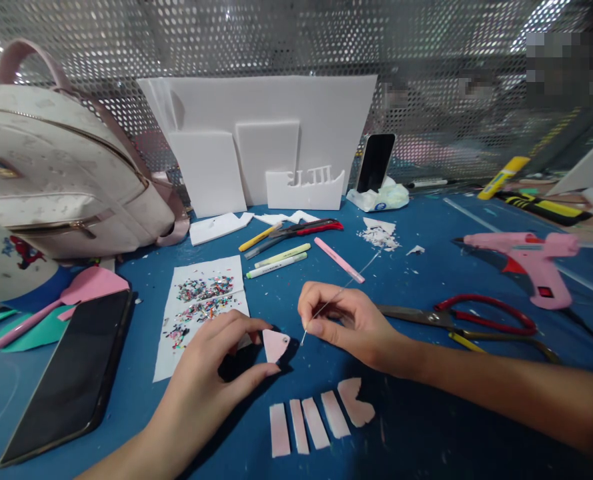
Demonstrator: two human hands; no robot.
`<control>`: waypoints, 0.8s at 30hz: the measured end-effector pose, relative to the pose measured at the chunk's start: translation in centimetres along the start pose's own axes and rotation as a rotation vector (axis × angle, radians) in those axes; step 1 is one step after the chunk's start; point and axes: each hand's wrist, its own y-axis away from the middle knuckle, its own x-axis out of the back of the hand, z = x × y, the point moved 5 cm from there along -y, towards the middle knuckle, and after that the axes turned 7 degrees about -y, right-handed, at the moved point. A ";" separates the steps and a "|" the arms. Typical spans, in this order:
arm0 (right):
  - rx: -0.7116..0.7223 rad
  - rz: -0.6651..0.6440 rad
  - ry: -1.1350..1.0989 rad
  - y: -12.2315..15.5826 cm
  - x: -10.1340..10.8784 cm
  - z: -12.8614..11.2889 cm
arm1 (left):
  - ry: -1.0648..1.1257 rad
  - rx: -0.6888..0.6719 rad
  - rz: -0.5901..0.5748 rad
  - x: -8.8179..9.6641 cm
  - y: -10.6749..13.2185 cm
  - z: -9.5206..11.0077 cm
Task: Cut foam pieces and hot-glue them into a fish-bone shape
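Note:
My left hand (pixel 216 360) pinches a small pale pink triangular foam piece (pixel 275 345) between thumb and fingers. A small round dot like an eye sits near the piece's right corner. To the right, my right hand (pixel 351 323) is closed on a thin, pale thread-like strand (pixel 321 310), which slants up and away toward the pink marker. The strand's lower tip is apart from the pink piece. Nearer me lie several pale pink strips (pixel 316 423) in a row, with a notched, tail-like pink piece (pixel 356 402) at their right end.
A white paper (pixel 169 353) with colourful sequins lies left, beside a phone (pixel 76 380) and a backpack (pixel 61 160). Markers (pixel 339 260) and a cutter (pixel 321 228) lie behind my hands. Scissors (pixel 446 319) and a pink glue gun (pixel 531 257) are right. White foam boards (pixel 206 173) stand behind.

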 end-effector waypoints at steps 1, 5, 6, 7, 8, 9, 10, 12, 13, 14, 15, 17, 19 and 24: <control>0.013 0.007 0.010 0.0 0.0 0.0 | 0.009 0.004 -0.006 0.0 0.0 0.0; 0.074 0.024 0.045 0.0 -0.1 -0.3 | 0.030 0.015 -0.021 0.1 0.1 0.0; 0.091 0.027 0.055 0.0 -0.1 -0.4 | 0.032 0.018 -0.022 0.1 0.2 -0.1; 0.106 0.030 0.066 0.1 -0.2 -0.4 | 0.036 0.021 -0.021 0.1 0.3 -0.1; 0.120 0.034 0.080 0.1 -0.2 -0.5 | 0.042 0.025 -0.021 0.2 0.4 -0.1; 0.131 0.037 0.094 0.1 -0.3 -0.6 | 0.049 0.027 -0.021 0.2 0.4 -0.1; 0.141 0.041 0.108 0.1 -0.3 -0.6 | 0.059 0.030 -0.024 0.2 0.5 -0.1; 0.156 0.050 0.134 0.1 -0.4 -0.7 | 0.081 0.026 -0.029 0.1 0.6 0.0; 0.163 0.052 0.145 0.1 -0.5 -0.8 | 0.092 0.019 -0.034 0.1 0.6 0.0; 0.168 0.054 0.155 0.0 -0.5 -0.8 | 0.101 0.008 -0.041 0.0 0.6 0.1; 0.173 0.055 0.163 0.0 -0.6 -0.9 | 0.108 -0.004 -0.055 -0.1 0.5 0.2; 0.185 0.058 0.174 -0.1 -0.6 -1.0 | 0.111 -0.028 -0.093 -0.3 0.5 0.4; 0.198 0.056 0.181 -0.1 -0.7 -1.0 | 0.101 -0.042 -0.126 -0.5 0.4 0.6; 0.219 0.024 0.190 0.0 -0.9 -1.1 | 0.069 -0.096 -0.165 -0.8 0.2 1.1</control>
